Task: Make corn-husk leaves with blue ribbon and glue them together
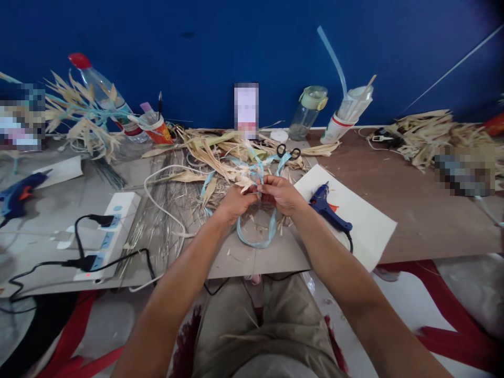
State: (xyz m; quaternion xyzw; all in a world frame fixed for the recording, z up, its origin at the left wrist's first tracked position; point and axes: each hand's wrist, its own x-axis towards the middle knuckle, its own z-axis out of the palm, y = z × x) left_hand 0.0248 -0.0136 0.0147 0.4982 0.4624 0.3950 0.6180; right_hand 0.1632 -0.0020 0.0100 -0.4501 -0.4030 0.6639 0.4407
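Fingers [268, 183] of left hand [235, 201] and right hand [284, 196], nearly closed, pinched blue ribbon [258, 244], I guessed to stop it slipping.

Up at twelve o'clock, a phone [246, 107] stands upright, screen blurred, by the blue wall [189, 63]! Red-capped bottle [98, 84] leaning at ten, lidded jar [305, 113] past one, white power strip [107, 239] between eight and nine!

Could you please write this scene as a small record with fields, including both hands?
Left hand: fingers meeting the right's; exact grip unclear
Right hand: fingers pinching light-blue flat ribbon
Beyond hands: dry straw-coloured husks
Right side: dark-blue plastic glue gun on white paper sheet
Left side: white rectangular power strip, black plugs inserted
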